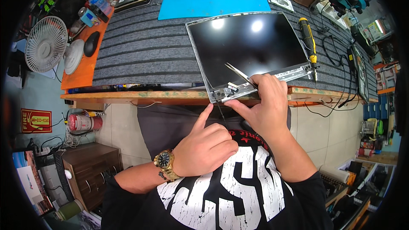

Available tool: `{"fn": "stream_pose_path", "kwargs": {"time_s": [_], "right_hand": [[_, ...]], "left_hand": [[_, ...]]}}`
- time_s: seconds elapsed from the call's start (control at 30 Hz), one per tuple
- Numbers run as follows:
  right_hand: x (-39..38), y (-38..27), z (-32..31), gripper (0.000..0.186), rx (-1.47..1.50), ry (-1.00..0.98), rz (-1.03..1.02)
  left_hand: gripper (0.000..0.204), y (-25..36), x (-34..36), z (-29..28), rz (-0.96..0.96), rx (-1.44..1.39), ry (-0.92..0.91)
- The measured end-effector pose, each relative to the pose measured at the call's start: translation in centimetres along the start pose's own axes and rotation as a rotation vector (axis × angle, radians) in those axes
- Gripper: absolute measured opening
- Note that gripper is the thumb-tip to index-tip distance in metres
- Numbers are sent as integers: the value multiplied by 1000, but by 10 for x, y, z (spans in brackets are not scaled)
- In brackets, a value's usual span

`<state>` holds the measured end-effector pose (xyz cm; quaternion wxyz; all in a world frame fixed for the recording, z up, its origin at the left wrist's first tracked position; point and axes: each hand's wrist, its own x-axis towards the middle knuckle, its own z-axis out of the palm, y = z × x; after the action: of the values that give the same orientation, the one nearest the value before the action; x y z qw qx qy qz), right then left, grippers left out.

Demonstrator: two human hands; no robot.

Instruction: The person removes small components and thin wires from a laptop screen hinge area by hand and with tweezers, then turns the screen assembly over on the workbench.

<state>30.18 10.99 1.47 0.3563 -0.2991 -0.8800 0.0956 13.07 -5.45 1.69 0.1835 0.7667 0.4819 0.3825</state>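
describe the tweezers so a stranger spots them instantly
A dark laptop screen lies on the striped grey mat. Over its near edge, the right hand holds the tweezers: slim, pointed metal, unlike the yellow-and-black tool right of the screen.

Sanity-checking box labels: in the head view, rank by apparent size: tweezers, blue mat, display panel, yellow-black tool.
1. Display panel
2. Blue mat; farther off, so true order against the panel is unsure
3. Yellow-black tool
4. Tweezers, visible part only; right hand covers the rest
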Motion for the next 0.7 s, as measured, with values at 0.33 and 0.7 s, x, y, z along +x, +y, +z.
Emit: {"fn": "stream_pose_path", "kwargs": {"time_s": [0.33, 0.7], "right_hand": [[-3, 8, -5, 72, 8, -3, -27], [0, 12, -7, 66, 39, -31, 10]], "left_hand": [[15, 5, 5, -8, -22, 89, -89], [12, 8, 7, -8, 14, 158, -129]]}}
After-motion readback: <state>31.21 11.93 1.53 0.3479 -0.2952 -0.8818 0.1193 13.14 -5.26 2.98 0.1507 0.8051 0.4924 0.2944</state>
